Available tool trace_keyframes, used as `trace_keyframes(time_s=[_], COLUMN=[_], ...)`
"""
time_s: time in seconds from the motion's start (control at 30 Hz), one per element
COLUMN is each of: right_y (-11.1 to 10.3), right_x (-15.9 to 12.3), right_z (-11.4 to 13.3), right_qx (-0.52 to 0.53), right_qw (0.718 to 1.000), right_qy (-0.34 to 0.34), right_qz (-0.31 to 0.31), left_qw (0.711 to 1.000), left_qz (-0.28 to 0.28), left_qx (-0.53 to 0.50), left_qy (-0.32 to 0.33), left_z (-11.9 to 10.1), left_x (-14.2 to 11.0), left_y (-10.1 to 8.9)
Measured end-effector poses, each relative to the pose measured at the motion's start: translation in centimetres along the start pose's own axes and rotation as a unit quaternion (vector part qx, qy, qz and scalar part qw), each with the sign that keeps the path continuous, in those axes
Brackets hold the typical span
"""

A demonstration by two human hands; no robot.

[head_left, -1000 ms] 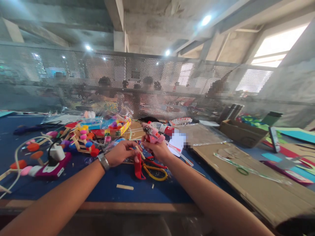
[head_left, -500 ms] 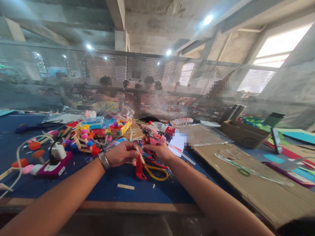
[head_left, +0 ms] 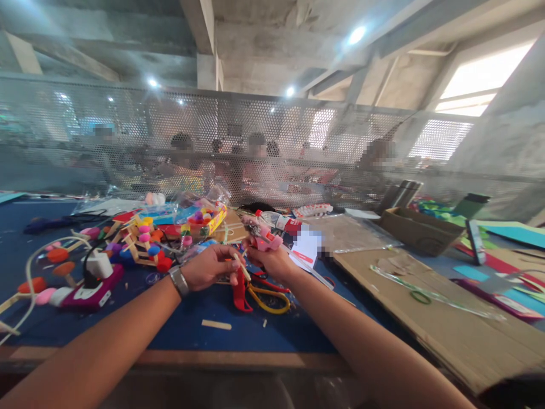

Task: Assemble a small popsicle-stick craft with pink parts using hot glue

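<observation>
My left hand (head_left: pixel 213 268) is closed, pinching a short wooden craft stick (head_left: pixel 243 267) between thumb and fingers. My right hand (head_left: pixel 275 263) is wrapped round a pink hot glue gun (head_left: pixel 264 238), on which a small red light shows. The two hands almost meet over the blue table; the gun's nozzle is hard to make out. Just below them lie a red-handled tool (head_left: pixel 239 294) and a yellow looped handle (head_left: pixel 272 308), probably of scissors. A loose craft stick (head_left: pixel 216 325) rests near the table's front edge.
To the left, a purple power strip (head_left: pixel 96 288) holds a white plug, beside a stick model (head_left: pixel 142 238) with coloured pompoms. A bottle with a red label (head_left: pixel 281 221) lies behind my hands. Cardboard (head_left: pixel 404 295) and an open box (head_left: pixel 421 230) are at right. A perforated screen (head_left: pixel 238 125) stands behind.
The whole view has shifted very slightly. Both hands keep their grip on the craft stick and the glue gun, in nearly the same place.
</observation>
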State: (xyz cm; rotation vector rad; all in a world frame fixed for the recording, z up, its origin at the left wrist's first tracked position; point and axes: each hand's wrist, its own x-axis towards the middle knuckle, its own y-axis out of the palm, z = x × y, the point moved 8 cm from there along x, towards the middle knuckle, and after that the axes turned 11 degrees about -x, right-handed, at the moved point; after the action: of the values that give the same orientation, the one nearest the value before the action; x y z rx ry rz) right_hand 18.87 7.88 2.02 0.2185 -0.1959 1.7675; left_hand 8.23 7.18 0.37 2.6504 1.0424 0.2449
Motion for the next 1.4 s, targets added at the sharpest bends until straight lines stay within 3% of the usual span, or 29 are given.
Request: trace_keyframes(time_s=[0.33, 0.6, 0.83, 1.13, 1.4], right_y=[-0.7, -0.7, -1.0, -1.0, -1.2], right_x=[0.2, 0.2, 0.3, 0.4, 0.0], right_z=[-0.4, -0.3, -1.1, -1.1, 0.1], right_qx=[0.059, 0.013, -0.025, -0.078, -0.196], right_qw=[0.997, 0.999, 0.998, 0.996, 0.978], right_qy=[-0.003, -0.013, 0.003, -0.009, -0.038], right_qz=[-0.039, -0.047, -0.055, -0.035, -0.064], left_qw=[0.965, 0.946, 0.856, 0.837, 0.832], left_qz=[-0.073, -0.043, -0.06, -0.049, -0.041], left_qx=[0.217, 0.304, 0.471, 0.503, 0.508], left_qy=[0.131, 0.101, 0.203, 0.212, 0.222], left_z=[-2.2, -1.6, -2.8, -2.7, -2.6], left_x=[-0.1, -0.1, -0.7, -0.7, -0.7], left_y=[-0.1, 0.8, 1.4, 1.5, 1.6])
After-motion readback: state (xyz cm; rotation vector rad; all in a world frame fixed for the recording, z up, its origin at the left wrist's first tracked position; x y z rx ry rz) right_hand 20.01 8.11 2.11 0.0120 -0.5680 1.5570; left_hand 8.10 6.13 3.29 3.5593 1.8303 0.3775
